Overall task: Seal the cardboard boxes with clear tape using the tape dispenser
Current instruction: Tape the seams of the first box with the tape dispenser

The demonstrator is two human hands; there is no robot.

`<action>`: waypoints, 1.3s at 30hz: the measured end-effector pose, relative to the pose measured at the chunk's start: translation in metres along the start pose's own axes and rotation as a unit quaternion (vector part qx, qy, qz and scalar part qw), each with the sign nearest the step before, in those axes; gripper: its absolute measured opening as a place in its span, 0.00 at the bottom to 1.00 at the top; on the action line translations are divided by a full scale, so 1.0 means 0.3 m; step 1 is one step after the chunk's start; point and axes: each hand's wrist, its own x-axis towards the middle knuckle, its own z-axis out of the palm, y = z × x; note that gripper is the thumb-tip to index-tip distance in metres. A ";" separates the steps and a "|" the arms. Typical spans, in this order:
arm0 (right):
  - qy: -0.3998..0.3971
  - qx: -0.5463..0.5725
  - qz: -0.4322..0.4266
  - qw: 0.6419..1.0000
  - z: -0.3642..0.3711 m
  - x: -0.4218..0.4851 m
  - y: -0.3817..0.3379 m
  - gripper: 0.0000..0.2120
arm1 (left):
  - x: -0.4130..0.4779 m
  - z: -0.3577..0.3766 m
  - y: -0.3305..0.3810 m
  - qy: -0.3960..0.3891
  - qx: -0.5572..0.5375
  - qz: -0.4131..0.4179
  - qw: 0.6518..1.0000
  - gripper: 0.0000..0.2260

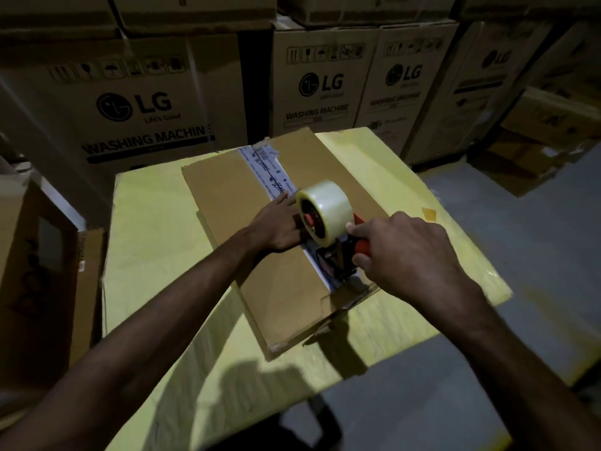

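Observation:
A flat brown cardboard box (pixel 227 190) lies on a yellow table (pixel 153 229), with a printed white tape strip (pixel 270 170) along its centre seam. On the near part of that seam stands a tape dispenser (pixel 325 219) with a clear tape roll and an orange handle. My right hand (pixel 403 252) grips the handle from the right. My left hand (pixel 279 226) presses flat on the box top just left of the dispenser, fingers straight along the seam. The dispenser's blade end is partly hidden behind my right hand.
Large washing machine cartons (pixel 136 102) are stacked behind the table and to the right. An open carton (pixel 39 255) stands at the left. A small piece of tape (pixel 429 213) lies on the table's right side. Grey floor (pixel 487 369) shows at the right.

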 end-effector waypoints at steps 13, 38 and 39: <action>-0.012 -0.012 0.013 1.000 0.054 -0.252 0.064 0.29 | 0.010 -0.036 0.023 -0.015 -0.026 -0.049 0.998 0.35; 0.099 0.104 0.071 0.987 0.392 -0.479 0.216 0.25 | -0.234 -0.014 0.419 -0.041 0.001 0.066 0.997 0.41; 0.098 0.110 0.074 0.986 0.403 -0.492 0.229 0.25 | -0.234 -0.011 0.420 -0.043 -0.004 0.062 0.997 0.42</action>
